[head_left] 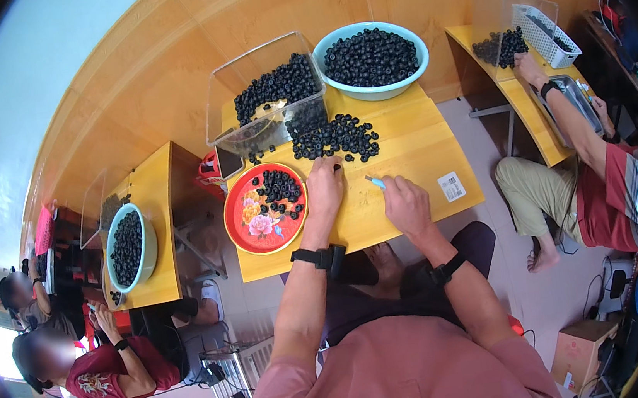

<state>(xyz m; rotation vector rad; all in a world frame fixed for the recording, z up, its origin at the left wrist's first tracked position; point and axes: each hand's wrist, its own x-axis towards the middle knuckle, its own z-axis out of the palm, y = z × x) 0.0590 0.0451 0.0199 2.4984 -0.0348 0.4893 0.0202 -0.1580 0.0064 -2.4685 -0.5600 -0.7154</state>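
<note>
My left hand [326,189] is at the near edge of a loose pile of small black round pieces [332,137] on the yellow table. Its fingers are pinched together on one small black round piece [337,167]. To the right, my right hand [407,204] is closed around a slim tool with a light-blue handle [376,183]; its thin tip points left toward my left hand, and its exact kind is too small to tell. Beside my left wrist sits a round red tray [265,239] with a yellow rim and flower print, holding more black pieces.
At the table's back stand a clear plastic bin [220,112] and a light-blue basin [423,64], both holding many black pieces. A white label [451,186] is on the table's right. People sit at yellow tables on both sides; a cardboard box [580,350] stands on the floor.
</note>
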